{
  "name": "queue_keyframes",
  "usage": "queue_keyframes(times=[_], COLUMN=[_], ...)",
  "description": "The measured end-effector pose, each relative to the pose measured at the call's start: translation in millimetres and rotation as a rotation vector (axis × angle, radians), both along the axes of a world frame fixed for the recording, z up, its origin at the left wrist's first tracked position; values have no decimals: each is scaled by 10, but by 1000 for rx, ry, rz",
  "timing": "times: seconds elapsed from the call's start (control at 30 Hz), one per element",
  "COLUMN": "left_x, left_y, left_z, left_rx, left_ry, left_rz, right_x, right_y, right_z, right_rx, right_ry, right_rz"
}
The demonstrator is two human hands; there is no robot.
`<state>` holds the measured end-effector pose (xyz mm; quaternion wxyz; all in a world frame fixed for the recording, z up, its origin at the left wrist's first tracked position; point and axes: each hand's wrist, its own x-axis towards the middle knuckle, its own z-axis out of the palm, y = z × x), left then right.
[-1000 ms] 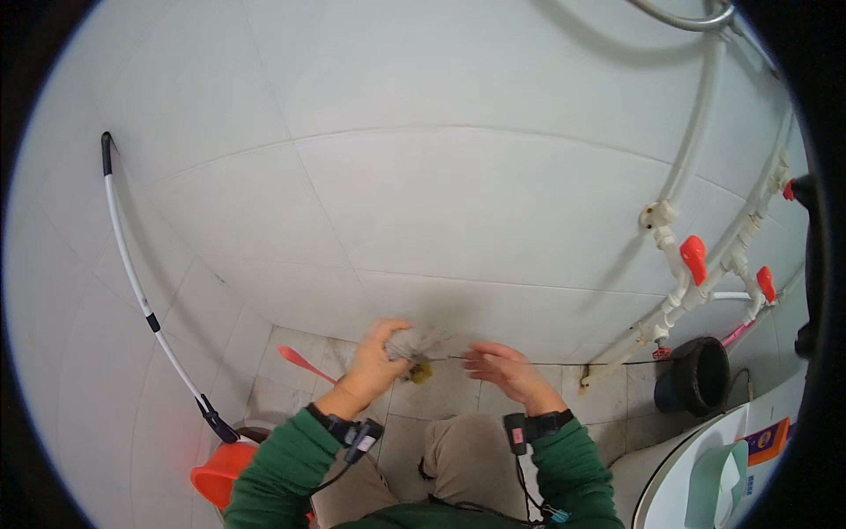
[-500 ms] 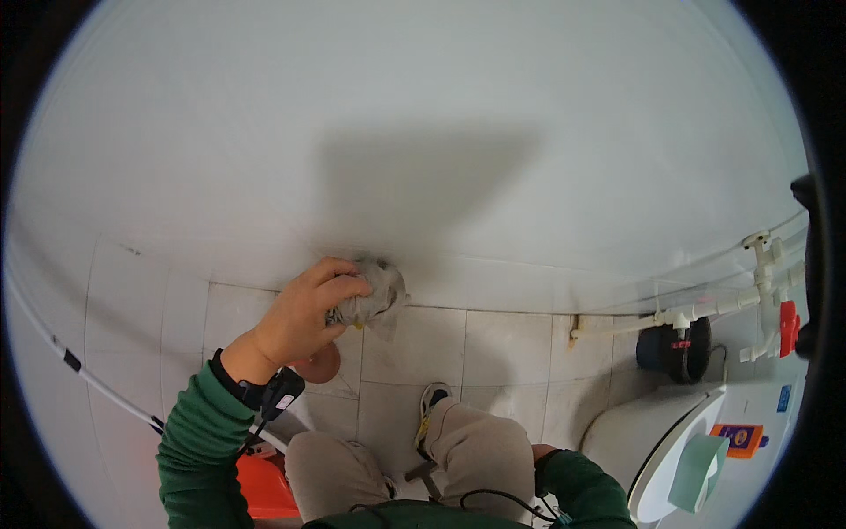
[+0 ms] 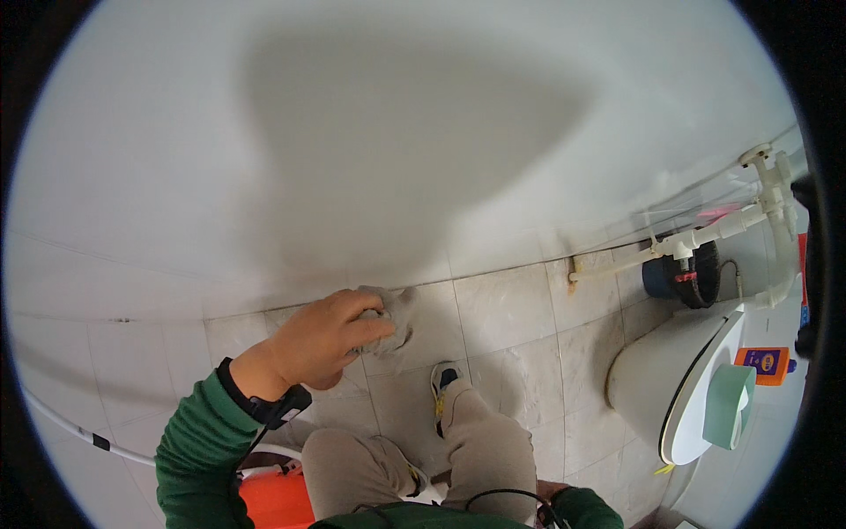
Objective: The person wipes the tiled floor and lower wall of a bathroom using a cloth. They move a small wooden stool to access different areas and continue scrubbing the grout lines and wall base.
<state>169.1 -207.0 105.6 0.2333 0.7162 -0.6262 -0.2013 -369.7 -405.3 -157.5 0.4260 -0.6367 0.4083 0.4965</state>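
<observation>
My left hand (image 3: 328, 339) is closed around a crumpled grey cloth (image 3: 392, 322), held low in front of the white wall near its foot. Part of the cloth is covered by my fingers. Beneath the hand, the edge of a round reddish-brown object (image 3: 328, 381) peeks out; its kind is unclear. At the lower edge, my right hand (image 3: 551, 494) rests beside my right thigh, its fingers hidden.
The white wall (image 3: 397, 132) rises ahead above a tiled floor (image 3: 507, 309). To the right are white pipes (image 3: 705, 236), a dark bucket (image 3: 696, 278), and a toilet (image 3: 656, 379) bearing a green box (image 3: 730, 406) and an orange pack (image 3: 765, 364). An orange-red object (image 3: 275, 498) sits lower left.
My view has tilted and shifted, and the shadow on the wall has grown. My left hand, still gripping the cloth, appears slightly lower and farther right.
</observation>
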Motion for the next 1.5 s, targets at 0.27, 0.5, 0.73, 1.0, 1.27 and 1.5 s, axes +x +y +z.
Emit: queue_keyframes(times=[0.27,0.5,0.73,1.0,1.27,1.5], left_x=[-245,-703,-1169,-1788,-1543,414], left_y=[236,686,391,-338,-426,-96], left_z=[-183,49,618,778,1178,2289], left_rx=[-39,-14,33,-153,-28,-583], left_ry=[-38,-131,-241,-213,-562,-1584], left_rz=[39,210,243,466,102,603], right_x=[335,145,763,2154,2354,2534], right_y=[-52,-222,-1075,-183,-99,-812], right_z=[-160,-341,783,2525,2056,791], right_rx=[-40,-16,215,832,911,629], right_ry=[-73,-171,-661,-1272,-1100,-858], right_rz=[-42,23,-442,-750,-1231,-1326])
